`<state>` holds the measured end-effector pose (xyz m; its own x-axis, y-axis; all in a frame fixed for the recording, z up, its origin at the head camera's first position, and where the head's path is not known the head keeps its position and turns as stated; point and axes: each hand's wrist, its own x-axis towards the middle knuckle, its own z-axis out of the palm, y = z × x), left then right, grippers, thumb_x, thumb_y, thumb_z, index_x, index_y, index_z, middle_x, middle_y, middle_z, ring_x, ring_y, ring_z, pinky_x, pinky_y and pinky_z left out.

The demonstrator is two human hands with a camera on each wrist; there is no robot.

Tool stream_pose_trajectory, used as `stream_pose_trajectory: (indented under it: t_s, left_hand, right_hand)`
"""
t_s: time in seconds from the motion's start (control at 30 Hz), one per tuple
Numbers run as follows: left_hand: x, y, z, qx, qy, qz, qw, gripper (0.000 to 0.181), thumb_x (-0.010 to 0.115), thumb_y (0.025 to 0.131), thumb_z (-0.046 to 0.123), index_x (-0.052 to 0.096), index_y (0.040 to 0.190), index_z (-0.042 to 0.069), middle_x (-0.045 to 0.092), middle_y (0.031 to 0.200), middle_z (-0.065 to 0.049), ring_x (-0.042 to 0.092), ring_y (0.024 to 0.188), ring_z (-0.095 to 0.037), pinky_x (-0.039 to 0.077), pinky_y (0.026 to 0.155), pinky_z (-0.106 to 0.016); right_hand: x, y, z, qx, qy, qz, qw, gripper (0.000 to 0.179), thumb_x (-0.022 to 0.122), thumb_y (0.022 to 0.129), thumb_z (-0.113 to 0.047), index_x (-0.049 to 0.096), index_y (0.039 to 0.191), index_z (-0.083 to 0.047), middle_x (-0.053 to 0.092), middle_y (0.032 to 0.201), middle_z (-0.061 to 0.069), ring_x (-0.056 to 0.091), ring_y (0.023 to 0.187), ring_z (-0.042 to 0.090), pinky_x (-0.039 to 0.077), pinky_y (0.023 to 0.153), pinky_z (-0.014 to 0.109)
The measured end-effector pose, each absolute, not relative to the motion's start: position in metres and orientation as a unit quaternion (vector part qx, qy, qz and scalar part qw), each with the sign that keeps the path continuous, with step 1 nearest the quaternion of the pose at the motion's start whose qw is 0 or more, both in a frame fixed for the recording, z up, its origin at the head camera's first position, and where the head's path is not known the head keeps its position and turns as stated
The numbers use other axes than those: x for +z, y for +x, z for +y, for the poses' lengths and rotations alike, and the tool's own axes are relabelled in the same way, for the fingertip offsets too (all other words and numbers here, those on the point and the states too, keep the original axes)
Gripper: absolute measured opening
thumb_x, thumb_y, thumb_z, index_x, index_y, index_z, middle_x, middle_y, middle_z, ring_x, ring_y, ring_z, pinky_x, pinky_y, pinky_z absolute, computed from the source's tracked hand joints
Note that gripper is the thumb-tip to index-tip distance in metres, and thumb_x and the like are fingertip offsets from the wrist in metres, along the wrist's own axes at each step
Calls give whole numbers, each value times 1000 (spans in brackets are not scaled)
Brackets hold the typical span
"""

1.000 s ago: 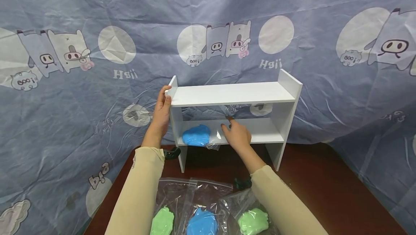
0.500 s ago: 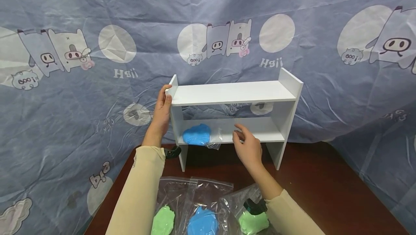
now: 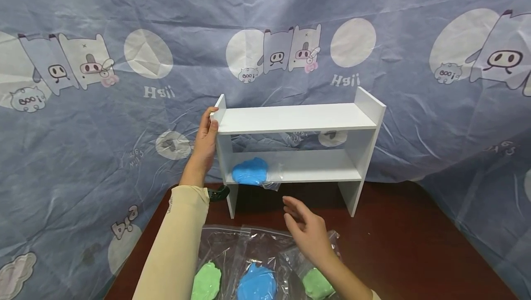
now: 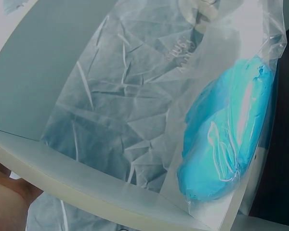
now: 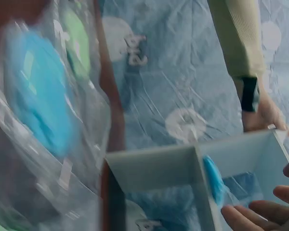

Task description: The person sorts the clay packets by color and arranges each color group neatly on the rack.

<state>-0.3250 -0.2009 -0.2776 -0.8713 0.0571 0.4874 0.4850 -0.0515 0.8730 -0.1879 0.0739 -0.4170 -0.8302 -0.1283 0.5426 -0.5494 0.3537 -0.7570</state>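
My left hand [image 3: 204, 147] grips the upper left side panel of a small white shelf [image 3: 296, 118], thumb in front and fingers around the edge. On the shelf's middle board, at its left end, lies a clear bag holding a blue lump [image 3: 250, 171]; the left wrist view shows this blue lump [image 4: 226, 132] close up. My right hand [image 3: 310, 233] is in the air in front of the shelf with relaxed fingers and nothing in them. Below it is a bag with a green lump [image 3: 317, 284], partly hidden by the forearm.
Two more clear zip bags lie at the table's near edge, one with a green lump [image 3: 207, 281], one with a blue lump [image 3: 256, 283]. The shelf stands on a dark red-brown table [image 3: 398, 235]. A printed blue cloth [image 3: 186, 51] hangs behind and around it.
My right hand has drawn back from the shelf's middle board, down toward the bags on the table. The left hand keeps its hold on the side panel; the bagged blue lump stays put.
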Motion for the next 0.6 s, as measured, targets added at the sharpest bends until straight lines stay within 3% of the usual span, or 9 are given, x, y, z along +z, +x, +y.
stream_pose_trajectory:
  t_s: [0.2, 0.4, 0.5, 0.6]
  left_hand:
    - [-275, -324, -201, -689, -202, -678, 153, 37, 32, 104, 31, 33, 140, 25, 27, 151, -19, 42, 111, -20, 33, 93, -46]
    - [-275, -324, -201, -688, -206, -679, 151, 38, 32, 105, 30, 30, 142, 22, 25, 153, -18, 41, 115, -22, 32, 95, -46]
    - [-276, -323, -201, -689, -204, -680, 149, 39, 32, 105, 30, 30, 142, 22, 24, 154, -17, 40, 117, -23, 32, 96, -46]
    - [-276, -322, -202, -686, -197, -684, 150, 39, 32, 104, 31, 30, 142, 23, 23, 156, -13, 38, 121, -25, 32, 96, -45]
  right_hand:
    - [-439, -162, 68, 599, 248, -758, 72, 40, 60, 96, -14, 52, 134, -22, 58, 135, 7, 64, 112, 24, 55, 80, 25]
    - [-461, -145, 65, 696, 232, -673, -96, 47, 52, 100, -17, 39, 143, -6, 45, 144, 25, 61, 114, 9, 55, 86, 31]
    - [-470, -140, 67, 725, 223, -635, -149, 51, 48, 102, -17, 31, 147, 0, 38, 146, 31, 61, 115, 11, 54, 88, 34]
    - [-478, -137, 69, 744, 209, -607, -186, 51, 46, 103, -18, 29, 148, -1, 39, 147, 29, 60, 118, 18, 53, 90, 39]
